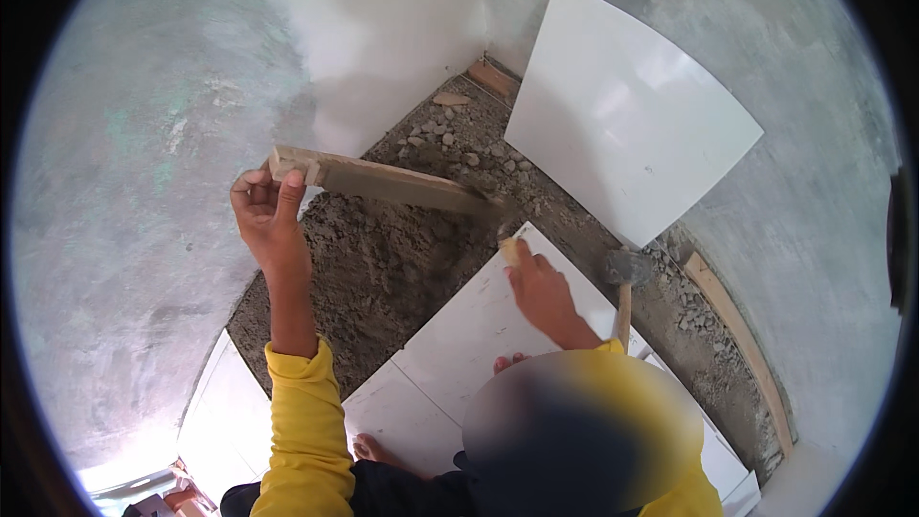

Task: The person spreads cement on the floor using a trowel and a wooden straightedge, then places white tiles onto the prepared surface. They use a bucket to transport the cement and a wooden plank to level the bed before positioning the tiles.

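My left hand grips a long wooden board by its near-left end, thumb on the front and fingers behind. The board is held up over dark, uneven mortar and slants away to the right. In my right hand is a trowel by its short wooden handle, close to the board's far end. Its blade is smeared by motion, so I cannot tell whether it touches the board. White floor tiles lie below my right hand, bordering the mortar.
A large white tile leans against the right wall. A hammer with a wooden handle lies by the tile edge. Rubble fills the far corner, and a wooden strip runs along the right wall. My bare foot is on the tiles.
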`<state>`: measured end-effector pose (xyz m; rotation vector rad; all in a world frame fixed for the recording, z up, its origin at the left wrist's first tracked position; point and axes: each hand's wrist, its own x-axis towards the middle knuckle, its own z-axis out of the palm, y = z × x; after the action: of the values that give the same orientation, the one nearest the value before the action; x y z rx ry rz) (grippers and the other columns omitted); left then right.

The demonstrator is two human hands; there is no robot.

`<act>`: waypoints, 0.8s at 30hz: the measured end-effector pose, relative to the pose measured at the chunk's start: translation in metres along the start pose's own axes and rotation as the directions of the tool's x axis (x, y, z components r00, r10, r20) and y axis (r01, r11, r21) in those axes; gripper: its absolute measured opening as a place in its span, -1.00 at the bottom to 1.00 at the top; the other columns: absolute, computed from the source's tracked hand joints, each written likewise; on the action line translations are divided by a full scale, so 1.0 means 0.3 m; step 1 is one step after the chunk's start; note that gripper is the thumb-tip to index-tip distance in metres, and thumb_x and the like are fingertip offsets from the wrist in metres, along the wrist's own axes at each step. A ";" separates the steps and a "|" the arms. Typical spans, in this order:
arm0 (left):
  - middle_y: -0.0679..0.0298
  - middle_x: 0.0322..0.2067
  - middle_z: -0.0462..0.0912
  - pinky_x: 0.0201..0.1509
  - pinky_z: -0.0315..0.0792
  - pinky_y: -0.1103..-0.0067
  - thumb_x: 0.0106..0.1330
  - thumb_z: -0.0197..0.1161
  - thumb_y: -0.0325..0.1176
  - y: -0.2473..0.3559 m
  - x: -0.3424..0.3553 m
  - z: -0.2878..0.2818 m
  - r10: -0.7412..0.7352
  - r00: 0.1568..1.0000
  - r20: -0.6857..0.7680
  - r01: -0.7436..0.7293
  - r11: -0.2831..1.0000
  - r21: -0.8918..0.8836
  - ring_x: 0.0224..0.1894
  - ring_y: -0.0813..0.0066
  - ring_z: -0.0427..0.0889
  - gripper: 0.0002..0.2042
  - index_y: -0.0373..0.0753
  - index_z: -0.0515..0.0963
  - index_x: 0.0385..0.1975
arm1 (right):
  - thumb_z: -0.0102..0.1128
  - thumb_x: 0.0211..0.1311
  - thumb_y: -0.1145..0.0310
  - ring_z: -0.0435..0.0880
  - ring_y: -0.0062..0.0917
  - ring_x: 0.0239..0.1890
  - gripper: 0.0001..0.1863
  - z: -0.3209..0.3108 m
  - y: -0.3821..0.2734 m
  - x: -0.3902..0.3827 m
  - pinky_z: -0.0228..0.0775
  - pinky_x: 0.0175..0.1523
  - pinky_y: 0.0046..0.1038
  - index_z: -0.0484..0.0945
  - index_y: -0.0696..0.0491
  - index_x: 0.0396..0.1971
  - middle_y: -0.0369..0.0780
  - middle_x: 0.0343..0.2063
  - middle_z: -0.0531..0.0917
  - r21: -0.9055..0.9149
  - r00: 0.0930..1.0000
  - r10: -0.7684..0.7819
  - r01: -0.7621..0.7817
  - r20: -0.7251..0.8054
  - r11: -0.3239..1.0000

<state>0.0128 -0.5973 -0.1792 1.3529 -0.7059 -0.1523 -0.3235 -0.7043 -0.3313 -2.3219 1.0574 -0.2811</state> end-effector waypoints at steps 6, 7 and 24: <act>0.07 0.28 0.47 0.43 0.54 0.23 0.58 0.30 -0.28 0.053 -0.006 0.035 -0.103 0.991 0.088 0.104 0.994 -0.016 0.34 0.26 0.53 -0.35 -0.29 0.16 0.54 | 0.14 0.58 0.07 0.72 -0.15 -0.38 -0.54 -0.058 0.045 0.046 0.58 -0.27 -0.19 0.44 0.11 0.20 -0.07 -0.29 0.70 0.558 0.986 0.166 -0.155 0.032 0.815; 0.06 0.30 0.46 0.44 0.53 0.21 0.59 0.28 -0.26 0.038 0.011 0.011 -0.128 0.984 0.128 0.135 0.990 -0.050 0.37 0.24 0.51 -0.34 -0.28 0.13 0.56 | 0.12 0.60 0.03 0.69 -0.25 -0.42 -0.54 -0.072 0.020 0.073 0.56 -0.30 -0.26 0.45 0.10 0.18 -0.13 -0.31 0.69 0.785 0.951 0.206 -0.306 0.229 0.538; 0.08 0.21 0.61 0.31 0.64 0.20 0.60 0.25 -0.25 -0.045 0.142 0.103 -0.145 0.975 0.169 0.145 0.989 0.017 0.32 0.21 0.59 -0.45 -0.26 0.29 0.49 | 0.09 0.62 0.04 0.75 -0.32 -0.28 -0.59 -0.077 -0.157 -0.253 0.59 -0.13 -0.17 0.57 0.11 0.06 -0.08 -0.37 0.70 0.702 0.942 0.134 -0.320 0.308 0.636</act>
<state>0.0334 -0.6473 -0.1744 1.4076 -0.7500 -0.3868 -0.3539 -0.6324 -0.2823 -1.4103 0.8777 -0.2717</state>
